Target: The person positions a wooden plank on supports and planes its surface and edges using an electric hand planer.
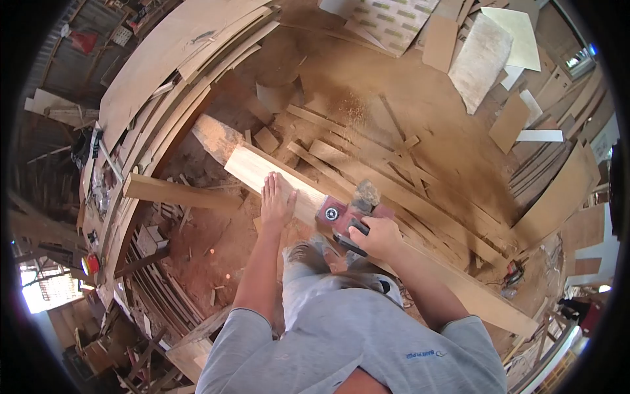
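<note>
A long pale wooden plank (482,289) runs diagonally in front of my body, from upper left to lower right. On top of it sits a red electric planer (357,215) with a black handle and a round silver-and-black disc on its side. My right hand (377,238) is wrapped round the planer's handle. Shavings fly up beyond the tool, near a dusty grey lump on its far side. Flat on the plank, left of the planer, lies my left hand (278,202) with fingers stretched out.
Curved stacked plywood sheets (197,59) stand at the left, with a beam (177,192) jutting from them. Loose wood strips (407,197) lie on the dusty floor beyond the plank. Board offcuts (482,62) are heaped at upper right. A small red-and-black tool (514,272) lies at right.
</note>
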`<act>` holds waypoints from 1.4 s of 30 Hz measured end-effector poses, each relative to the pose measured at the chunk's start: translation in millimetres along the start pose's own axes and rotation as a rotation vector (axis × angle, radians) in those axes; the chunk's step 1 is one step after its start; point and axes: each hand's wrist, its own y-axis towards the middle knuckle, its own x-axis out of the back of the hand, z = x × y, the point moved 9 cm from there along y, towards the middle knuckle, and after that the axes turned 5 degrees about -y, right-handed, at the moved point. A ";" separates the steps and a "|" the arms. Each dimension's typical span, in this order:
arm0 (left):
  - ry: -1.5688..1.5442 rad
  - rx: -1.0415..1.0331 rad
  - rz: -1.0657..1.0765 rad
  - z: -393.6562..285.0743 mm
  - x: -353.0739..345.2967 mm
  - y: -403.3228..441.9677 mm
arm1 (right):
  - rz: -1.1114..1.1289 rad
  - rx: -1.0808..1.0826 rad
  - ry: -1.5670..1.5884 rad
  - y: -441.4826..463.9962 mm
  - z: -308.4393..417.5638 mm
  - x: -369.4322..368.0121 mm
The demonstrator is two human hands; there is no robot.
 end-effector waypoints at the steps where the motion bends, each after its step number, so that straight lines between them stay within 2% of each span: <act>1: -0.007 0.000 -0.013 6.8 1.4 3.5 | 0.009 -0.005 0.007 5.5 6.7 -4.1; 5: -0.034 0.024 0.003 29.3 14.8 28.3 | 0.009 -0.008 0.021 41.9 40.1 -10.6; 17: -0.040 -0.104 -0.073 126.9 64.4 112.7 | 0.021 -0.014 0.010 148.2 151.2 -52.5; 20: -0.087 -0.110 0.004 144.5 74.9 129.2 | 0.050 -0.038 -0.005 172.7 177.3 -62.2; 25: -0.137 -0.142 0.009 173.4 88.1 148.2 | 0.041 -0.040 0.002 204.7 216.2 -76.6; 32: -0.264 -0.113 -0.079 208.2 148.1 141.5 | -0.015 0.023 0.038 245.5 253.5 -97.8; 37: -0.306 -0.116 -0.125 232.6 159.6 120.4 | -0.068 0.072 0.057 264.3 279.0 -103.1; 42: -0.369 -0.191 -0.163 229.0 167.0 93.1 | -0.060 0.090 0.093 282.0 300.4 -107.1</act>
